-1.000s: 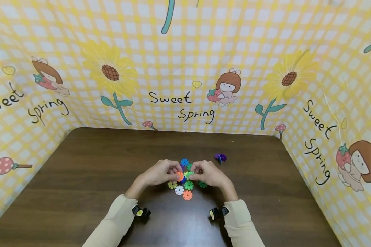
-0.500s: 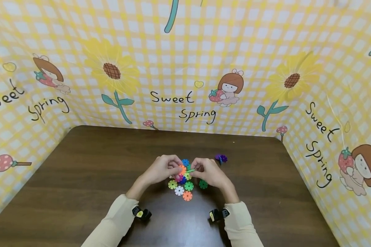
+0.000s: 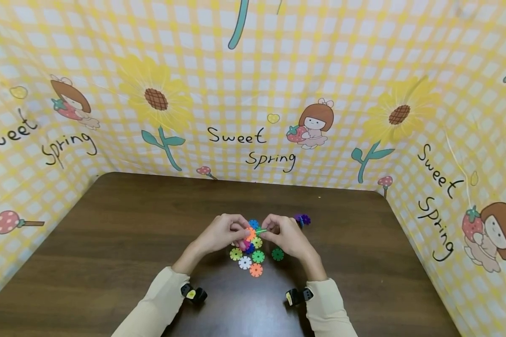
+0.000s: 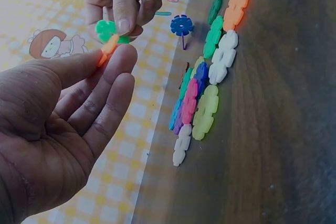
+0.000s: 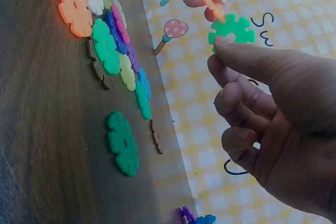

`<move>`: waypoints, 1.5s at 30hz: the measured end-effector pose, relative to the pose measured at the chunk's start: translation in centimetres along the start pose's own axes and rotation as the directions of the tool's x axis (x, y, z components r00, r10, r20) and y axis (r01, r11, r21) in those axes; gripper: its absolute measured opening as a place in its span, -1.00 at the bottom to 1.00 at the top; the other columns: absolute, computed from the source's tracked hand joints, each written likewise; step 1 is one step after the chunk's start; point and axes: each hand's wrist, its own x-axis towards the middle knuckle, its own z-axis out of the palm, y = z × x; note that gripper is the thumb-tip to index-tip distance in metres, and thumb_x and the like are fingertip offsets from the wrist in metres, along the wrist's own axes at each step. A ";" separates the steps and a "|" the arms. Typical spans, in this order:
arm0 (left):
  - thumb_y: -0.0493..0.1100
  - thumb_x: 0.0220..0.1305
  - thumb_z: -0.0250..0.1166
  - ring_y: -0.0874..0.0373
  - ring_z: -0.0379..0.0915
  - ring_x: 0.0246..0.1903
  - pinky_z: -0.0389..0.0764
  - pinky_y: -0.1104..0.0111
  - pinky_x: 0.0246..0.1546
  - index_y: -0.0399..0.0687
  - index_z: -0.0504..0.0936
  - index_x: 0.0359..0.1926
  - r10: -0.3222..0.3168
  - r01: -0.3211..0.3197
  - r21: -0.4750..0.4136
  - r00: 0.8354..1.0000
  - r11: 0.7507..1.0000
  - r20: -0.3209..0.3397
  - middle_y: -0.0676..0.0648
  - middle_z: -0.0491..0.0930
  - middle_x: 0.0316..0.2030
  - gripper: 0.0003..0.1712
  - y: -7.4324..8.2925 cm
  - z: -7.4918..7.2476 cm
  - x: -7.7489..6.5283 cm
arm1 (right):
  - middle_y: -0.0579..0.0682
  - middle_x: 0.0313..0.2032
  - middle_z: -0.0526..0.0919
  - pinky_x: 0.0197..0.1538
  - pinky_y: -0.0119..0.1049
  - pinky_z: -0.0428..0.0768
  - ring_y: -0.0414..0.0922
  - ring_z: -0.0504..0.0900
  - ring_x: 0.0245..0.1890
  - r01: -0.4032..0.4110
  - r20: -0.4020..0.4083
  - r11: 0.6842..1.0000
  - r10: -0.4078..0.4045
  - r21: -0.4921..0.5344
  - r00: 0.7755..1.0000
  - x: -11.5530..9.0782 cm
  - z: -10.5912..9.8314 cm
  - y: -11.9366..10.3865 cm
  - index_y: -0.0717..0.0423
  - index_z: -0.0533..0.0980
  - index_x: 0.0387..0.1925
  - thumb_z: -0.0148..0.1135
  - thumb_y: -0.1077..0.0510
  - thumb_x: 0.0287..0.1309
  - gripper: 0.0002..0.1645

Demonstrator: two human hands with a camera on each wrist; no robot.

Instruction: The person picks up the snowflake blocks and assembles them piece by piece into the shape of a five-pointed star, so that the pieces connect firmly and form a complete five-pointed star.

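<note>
In the head view my left hand (image 3: 219, 236) pinches an orange snowflake disc (image 4: 107, 51) between thumb and fingertips. Across from it, my right hand (image 3: 286, 236) pinches a green snowflake disc (image 5: 240, 28) by its edge. The two notched discs meet at their rims, set crosswise to each other, as the right wrist view shows. Both are held up over a cluster of loose discs. Among these lie a white disc (image 3: 244, 262), another orange disc (image 3: 256, 270), a yellow-green disc (image 3: 235, 254) and a pink disc (image 4: 189, 96).
A separate green disc (image 3: 277, 254) lies right of the cluster. Farther back stands a small joined piece of purple and blue discs (image 3: 305, 219), near the right hand. The brown wooden table (image 3: 152, 206) ends at a yellow checked cloth (image 3: 185, 103) on the back and sides.
The green disc has turned from face-on to edge-on and come against the orange disc. Both hands have shifted slightly up, and the pink disc below has come into sight.
</note>
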 end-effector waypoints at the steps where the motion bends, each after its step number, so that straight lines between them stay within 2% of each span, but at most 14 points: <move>1: -0.22 0.39 0.30 -0.11 0.69 -0.45 0.71 0.10 -0.30 -0.31 0.61 -0.10 0.000 0.000 0.001 1.000 1.000 0.001 -0.23 0.72 -0.43 -0.80 0.0 0.0 0.0 | -0.20 -0.41 0.63 -0.36 -0.30 0.60 -0.19 0.57 -0.45 0.008 -0.003 1.000 -0.008 -0.001 1.000 0.0 0.0 0.0 0.04 0.59 -0.27 0.38 0.17 0.25 -0.91; 4: -0.21 0.40 0.29 -0.15 0.69 -0.45 0.71 0.13 -0.30 -0.29 0.65 -0.13 0.001 -0.001 0.010 1.000 1.000 0.002 -0.23 0.71 -0.45 -0.81 0.0 0.1 0.1 | -0.18 -0.42 0.65 -0.37 -0.30 0.60 -0.16 0.58 -0.46 0.042 -0.003 0.999 -0.042 -0.007 0.999 -0.1 -0.2 -0.1 0.02 0.59 -0.29 0.38 0.18 0.25 -0.93; 8: -0.23 0.43 0.25 -0.19 0.68 -0.44 0.70 0.07 -0.32 -0.28 0.67 -0.17 0.014 -0.014 0.003 1.000 1.000 0.009 -0.28 0.71 -0.44 -0.83 0.1 0.2 0.1 | -0.01 -0.42 0.69 -0.41 -0.33 0.56 -0.07 0.59 -0.48 0.091 0.022 0.996 -0.091 0.007 0.996 -0.3 -0.3 -0.2 0.10 0.61 -0.32 0.36 0.23 0.26 -0.95; 11: -0.24 0.44 0.23 -0.22 0.67 -0.45 0.69 -0.01 -0.33 -0.28 0.65 -0.18 0.029 -0.029 -0.009 1.000 1.000 -0.003 -0.28 0.70 -0.46 -0.84 0.3 0.3 0.0 | 0.08 -0.43 0.69 -0.46 -0.37 0.49 -0.10 0.53 -0.52 0.126 0.028 0.992 -0.127 0.020 0.992 -0.3 -0.2 -0.2 0.14 0.60 -0.37 0.35 0.26 0.26 -0.92; 13: -0.24 0.45 0.23 -0.24 0.67 -0.46 0.67 -0.04 -0.35 -0.27 0.65 -0.19 0.041 -0.041 -0.005 0.999 0.999 -0.024 -0.26 0.70 -0.48 -0.85 0.5 0.4 -0.1 | 0.09 -0.46 0.67 -0.48 -0.40 0.43 -0.18 0.46 -0.56 0.151 0.018 0.988 -0.151 0.015 0.988 -0.3 -0.2 -0.2 0.08 0.58 -0.42 0.35 0.26 0.25 -0.87; 19: -0.27 0.45 0.21 -0.19 0.67 -0.49 0.68 -0.01 -0.38 -0.30 0.62 -0.18 0.049 -0.049 0.006 0.996 0.999 -0.073 -0.18 0.70 -0.50 -0.86 0.9 1.1 -0.1 | 0.03 -0.51 0.65 -0.52 -0.42 0.41 -0.30 0.39 -0.59 0.195 -0.032 0.980 -0.196 -0.027 0.980 -0.2 -0.1 -0.4 -0.08 0.56 -0.51 0.37 0.24 0.24 -0.75; 23: -0.30 0.44 0.21 -0.12 0.67 -0.53 0.70 0.11 -0.43 -0.31 0.61 -0.19 0.033 -0.031 0.019 0.994 0.999 -0.105 -0.11 0.69 -0.55 -0.88 1.1 1.5 -0.2 | -0.13 -0.53 0.59 -0.51 -0.42 0.41 -0.30 0.39 -0.59 0.202 -0.054 0.975 -0.207 -0.090 0.977 -0.2 0.1 -0.6 0.01 0.57 -0.53 0.39 0.23 0.23 -0.77; 27: -0.29 0.43 0.23 -0.10 0.67 -0.55 0.70 0.11 -0.44 -0.32 0.61 -0.21 0.020 -0.015 0.036 0.992 0.999 -0.127 -0.09 0.68 -0.56 -0.88 1.3 1.6 -0.2 | -0.24 -0.53 0.55 -0.52 -0.41 0.43 -0.29 0.41 -0.59 0.178 -0.075 0.978 -0.187 -0.113 0.980 0.0 0.3 -0.6 0.06 0.59 -0.50 0.40 0.22 0.22 -0.81; 29: -0.28 0.43 0.23 -0.12 0.68 -0.52 0.70 0.06 -0.41 -0.32 0.61 -0.20 0.007 -0.005 0.024 0.994 1.000 -0.108 -0.10 0.69 -0.54 -0.86 1.3 1.4 -0.2 | -0.24 -0.52 0.57 -0.51 -0.40 0.47 -0.30 0.44 -0.58 0.159 -0.089 0.983 -0.167 -0.095 0.982 0.0 0.4 -0.6 0.02 0.60 -0.49 0.40 0.22 0.21 -0.82; 32: -0.25 0.45 0.22 -0.11 0.69 -0.48 0.70 0.04 -0.35 -0.31 0.61 -0.19 -0.011 0.011 0.005 0.999 1.000 -0.034 -0.11 0.71 -0.50 -0.84 1.3 1.0 -0.3 | -0.24 -0.48 0.62 -0.46 -0.38 0.56 -0.30 0.53 -0.54 0.132 -0.093 0.990 -0.137 -0.054 0.986 0.0 0.5 -0.5 -0.02 0.62 -0.43 0.42 0.21 0.20 -0.87; 37: -0.23 0.47 0.19 -0.15 0.69 -0.43 0.70 0.04 -0.29 -0.24 0.62 -0.22 -0.018 0.015 0.036 0.997 0.999 0.080 -0.11 0.72 -0.45 -0.84 1.2 0.5 -0.7 | -0.16 -0.39 0.69 -0.38 -0.33 0.62 -0.19 0.65 -0.45 0.079 -0.038 0.997 -0.079 -0.006 0.996 0.0 0.4 -0.4 -0.02 0.65 -0.29 0.39 0.16 0.24 -0.96; 41: -0.23 0.47 0.20 -0.21 0.68 -0.38 0.70 0.04 -0.27 -0.22 0.59 -0.22 -0.004 -0.002 0.057 0.994 0.998 0.108 -0.14 0.72 -0.43 -0.87 1.1 0.2 -0.8 | -0.13 -0.35 0.70 -0.40 -0.31 0.61 -0.13 0.64 -0.43 0.053 0.006 0.999 -0.053 0.003 0.999 -0.1 0.0 0.0 0.00 0.65 -0.22 0.37 0.17 0.26 -0.93; 45: -0.26 0.46 0.20 -0.20 0.68 -0.35 0.70 0.07 -0.25 -0.24 0.54 -0.17 0.008 -0.013 0.050 0.995 0.999 0.099 -0.14 0.72 -0.41 -0.90 1.2 -0.1 -0.7 | -0.18 -0.31 0.71 -0.32 -0.33 0.64 -0.19 0.64 -0.38 0.035 0.018 0.999 -0.034 -0.019 0.999 -0.2 -0.6 0.5 0.05 0.66 -0.18 0.37 0.21 0.25 -0.89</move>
